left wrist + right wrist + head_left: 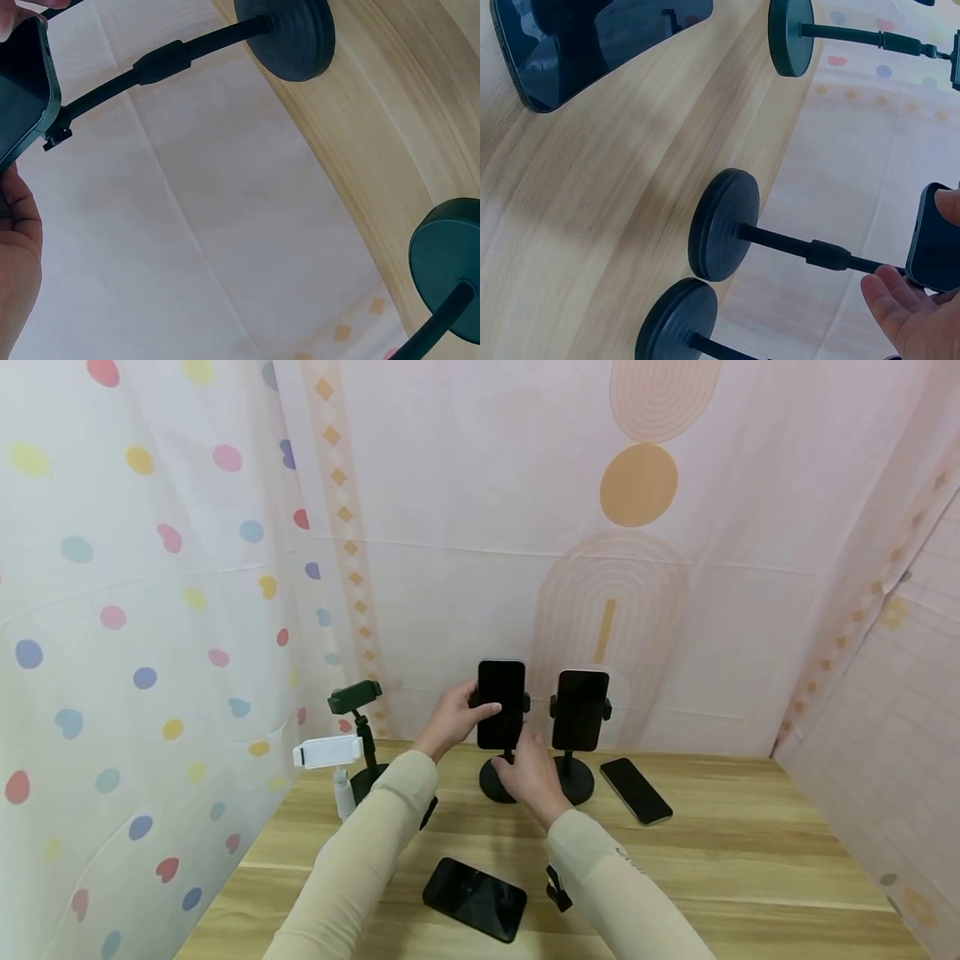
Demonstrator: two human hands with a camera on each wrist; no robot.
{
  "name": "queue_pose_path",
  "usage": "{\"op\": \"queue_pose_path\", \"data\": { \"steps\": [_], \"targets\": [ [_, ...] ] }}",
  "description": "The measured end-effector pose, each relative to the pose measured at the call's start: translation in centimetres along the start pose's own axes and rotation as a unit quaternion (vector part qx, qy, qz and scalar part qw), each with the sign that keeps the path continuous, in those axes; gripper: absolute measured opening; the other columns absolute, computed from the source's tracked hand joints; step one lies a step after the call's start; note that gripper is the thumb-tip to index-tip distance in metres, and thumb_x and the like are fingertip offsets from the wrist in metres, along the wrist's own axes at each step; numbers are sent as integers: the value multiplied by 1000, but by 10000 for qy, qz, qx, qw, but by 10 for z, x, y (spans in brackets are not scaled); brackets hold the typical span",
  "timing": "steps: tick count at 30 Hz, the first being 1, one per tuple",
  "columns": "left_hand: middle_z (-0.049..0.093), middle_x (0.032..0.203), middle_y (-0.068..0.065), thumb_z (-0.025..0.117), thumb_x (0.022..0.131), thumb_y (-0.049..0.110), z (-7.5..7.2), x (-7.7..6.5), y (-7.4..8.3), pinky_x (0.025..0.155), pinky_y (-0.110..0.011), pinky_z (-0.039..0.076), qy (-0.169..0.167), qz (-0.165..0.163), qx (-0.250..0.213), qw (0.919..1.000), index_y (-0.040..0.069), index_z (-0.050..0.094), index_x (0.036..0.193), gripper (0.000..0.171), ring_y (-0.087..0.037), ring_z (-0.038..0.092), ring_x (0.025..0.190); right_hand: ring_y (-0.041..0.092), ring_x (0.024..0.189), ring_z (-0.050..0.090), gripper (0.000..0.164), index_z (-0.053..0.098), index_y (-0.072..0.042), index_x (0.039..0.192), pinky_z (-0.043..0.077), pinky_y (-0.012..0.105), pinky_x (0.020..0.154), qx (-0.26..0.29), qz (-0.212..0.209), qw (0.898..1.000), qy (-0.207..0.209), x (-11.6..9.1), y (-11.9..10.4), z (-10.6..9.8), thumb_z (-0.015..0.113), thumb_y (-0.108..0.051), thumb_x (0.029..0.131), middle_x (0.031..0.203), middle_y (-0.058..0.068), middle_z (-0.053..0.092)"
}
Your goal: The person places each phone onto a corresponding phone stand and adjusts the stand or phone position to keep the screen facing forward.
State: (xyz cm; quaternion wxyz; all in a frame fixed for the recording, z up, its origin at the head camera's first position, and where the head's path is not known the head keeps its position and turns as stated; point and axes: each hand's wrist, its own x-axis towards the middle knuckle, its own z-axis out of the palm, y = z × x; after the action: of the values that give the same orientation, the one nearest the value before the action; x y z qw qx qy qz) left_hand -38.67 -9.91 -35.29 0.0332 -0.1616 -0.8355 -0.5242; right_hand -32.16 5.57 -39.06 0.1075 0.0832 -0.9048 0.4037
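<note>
A black-screened phone [502, 681] sits upright in the clamp of a black phone stand [495, 787]. My left hand [452, 720] holds the phone by its left side, thumb across the screen. In the left wrist view, that hand [21, 259] shows at the left edge, against the phone [22, 97]. My right hand [534, 772] is at the phone's lower right, in front of the stand. The right wrist view shows its extended fingers [889, 300] at the phone's bottom edge, near the stand's pole [829, 255]. Part of the clamp is hidden behind the phone.
Just right stands a second stand holding a phone [581, 710]. One phone [636, 791] lies flat beyond it; another phone [476, 900] lies at the front between my forearms. A green stand [355, 696] and a white stand [327, 751] are at left. Curtains surround the wooden table [750, 860].
</note>
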Motion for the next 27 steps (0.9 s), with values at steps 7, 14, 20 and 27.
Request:
{"op": "queue_pose_path", "data": {
  "steps": [7, 14, 20, 27],
  "targets": [
    [65, 123, -2, 69, 96, 25, -2, 3, 0, 102, -43, 43, 10, -80, -60, 9999, 14, 64, 125, 32, -20, 57, 120, 37, 112, 57, 68, 37, 0, 147, 48, 52, 91, 24, 9, 10000, -56, 0, 0, 0, 72, -20, 93, 133, 23, 49],
    [65, 122, -1, 69, 96, 27, -4, 1, -4, 102, -44, 44, 13, -28, -116, 9999, 17, 63, 126, 33, -21, 57, 119, 42, 124, 52, 78, 25, 1, 154, 44, 54, 98, -10, 210, 9996, -203, -2, 1, 2, 69, -23, 95, 153, 24, 33],
    [57, 135, -7, 67, 97, 34, -4, 0, -10, 105, -47, 41, 92, -41, 56, 9999, 14, 55, 137, 46, -25, 51, 128, 43, 128, 49, 77, 26, -1, 155, 42, 55, 101, -79, 123, 9995, -267, -5, 3, 4, 69, -23, 95, 154, 26, 32],
    [47, 146, -13, 66, 96, 42, -3, -2, -13, 108, -50, 37, 217, -109, 231, 9994, 12, 43, 147, 64, -30, 42, 137, 42, 133, 43, 76, 24, -3, 156, 39, 55, 105, -60, 51, 9993, -369, -7, 8, 4, 67, -24, 97, 155, 24, 32]
  ]
}}
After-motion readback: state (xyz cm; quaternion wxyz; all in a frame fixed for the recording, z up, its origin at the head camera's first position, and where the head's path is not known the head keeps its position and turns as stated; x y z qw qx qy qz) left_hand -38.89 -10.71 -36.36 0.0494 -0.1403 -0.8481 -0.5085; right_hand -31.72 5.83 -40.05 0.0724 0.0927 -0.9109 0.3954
